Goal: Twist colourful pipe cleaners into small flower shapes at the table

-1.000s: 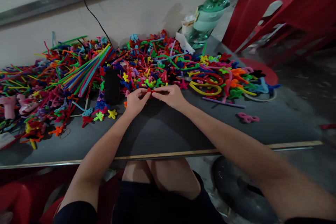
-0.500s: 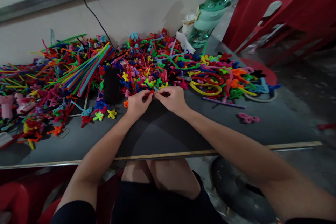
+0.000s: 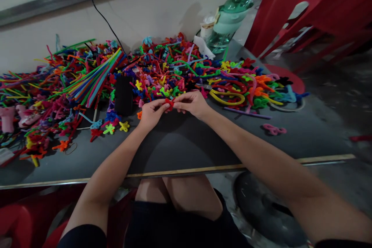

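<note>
My left hand (image 3: 151,113) and my right hand (image 3: 192,103) meet over the dark grey table (image 3: 180,143), fingertips pinched together on a small red pipe-cleaner piece (image 3: 169,103). Both hands are closed on it from either side, and its shape is mostly hidden by my fingers. Just beyond my hands lies a big heap of coloured pipe cleaners and bent shapes (image 3: 162,73). A black box-like object (image 3: 124,93) stands left of my left hand.
A bundle of straight coloured stems (image 3: 93,75) lies at the left. Small finished flowers (image 3: 116,127) sit near my left wrist and a pink curl (image 3: 274,129) at the right. A green bottle (image 3: 229,19) stands at the back; red chairs (image 3: 293,11) beyond.
My hands have stayed in place, working the red piece between the fingertips; it now shows a little more between the two thumbs.
</note>
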`<state>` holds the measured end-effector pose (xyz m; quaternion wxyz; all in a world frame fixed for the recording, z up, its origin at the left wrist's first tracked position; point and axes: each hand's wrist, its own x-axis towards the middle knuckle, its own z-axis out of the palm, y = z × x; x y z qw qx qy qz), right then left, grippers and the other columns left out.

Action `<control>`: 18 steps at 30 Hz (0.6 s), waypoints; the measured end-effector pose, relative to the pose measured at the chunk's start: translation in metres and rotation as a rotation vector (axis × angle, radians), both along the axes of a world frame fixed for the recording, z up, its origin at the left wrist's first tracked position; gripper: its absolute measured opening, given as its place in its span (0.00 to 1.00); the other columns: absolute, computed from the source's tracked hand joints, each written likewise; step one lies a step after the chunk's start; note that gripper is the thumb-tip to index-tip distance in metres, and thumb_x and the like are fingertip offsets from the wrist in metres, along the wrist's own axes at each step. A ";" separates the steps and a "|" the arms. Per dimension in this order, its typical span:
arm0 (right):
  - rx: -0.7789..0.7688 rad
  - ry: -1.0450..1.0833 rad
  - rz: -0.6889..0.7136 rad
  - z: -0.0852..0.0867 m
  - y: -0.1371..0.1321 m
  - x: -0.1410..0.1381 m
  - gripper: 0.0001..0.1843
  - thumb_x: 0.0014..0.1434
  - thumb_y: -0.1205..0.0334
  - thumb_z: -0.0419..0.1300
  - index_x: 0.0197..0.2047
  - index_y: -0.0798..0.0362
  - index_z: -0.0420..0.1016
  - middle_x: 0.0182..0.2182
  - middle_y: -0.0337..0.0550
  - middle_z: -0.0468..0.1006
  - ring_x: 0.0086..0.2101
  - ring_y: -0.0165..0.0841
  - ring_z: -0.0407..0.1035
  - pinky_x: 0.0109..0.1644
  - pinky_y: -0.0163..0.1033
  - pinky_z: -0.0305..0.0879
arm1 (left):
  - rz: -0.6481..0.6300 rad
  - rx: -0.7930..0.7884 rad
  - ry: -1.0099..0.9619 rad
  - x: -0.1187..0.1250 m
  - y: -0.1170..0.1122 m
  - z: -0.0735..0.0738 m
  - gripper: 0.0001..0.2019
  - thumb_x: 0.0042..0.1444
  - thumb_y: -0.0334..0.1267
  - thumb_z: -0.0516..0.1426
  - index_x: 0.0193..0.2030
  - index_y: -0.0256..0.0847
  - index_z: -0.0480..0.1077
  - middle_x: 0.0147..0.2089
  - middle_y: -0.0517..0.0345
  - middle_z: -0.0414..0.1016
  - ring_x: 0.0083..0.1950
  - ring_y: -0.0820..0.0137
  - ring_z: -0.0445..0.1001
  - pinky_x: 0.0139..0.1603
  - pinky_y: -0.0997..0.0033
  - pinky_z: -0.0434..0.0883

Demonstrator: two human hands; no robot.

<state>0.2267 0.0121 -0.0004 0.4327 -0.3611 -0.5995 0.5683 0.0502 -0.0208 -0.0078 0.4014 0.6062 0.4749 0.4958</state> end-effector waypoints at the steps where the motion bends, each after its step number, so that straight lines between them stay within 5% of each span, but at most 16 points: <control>1: -0.010 -0.001 0.006 0.000 0.000 0.000 0.20 0.36 0.48 0.74 0.27 0.55 0.81 0.18 0.39 0.76 0.18 0.26 0.66 0.17 0.32 0.61 | 0.005 0.007 0.013 0.000 0.000 0.000 0.09 0.53 0.44 0.61 0.35 0.40 0.77 0.28 0.58 0.79 0.29 0.71 0.77 0.33 0.68 0.78; 18: 0.123 -0.106 0.011 0.002 -0.007 0.003 0.16 0.40 0.52 0.73 0.29 0.54 0.83 0.19 0.42 0.78 0.18 0.28 0.69 0.20 0.35 0.65 | 0.056 0.054 0.021 0.000 -0.008 0.000 0.09 0.51 0.43 0.63 0.35 0.40 0.80 0.31 0.56 0.81 0.31 0.69 0.79 0.34 0.67 0.80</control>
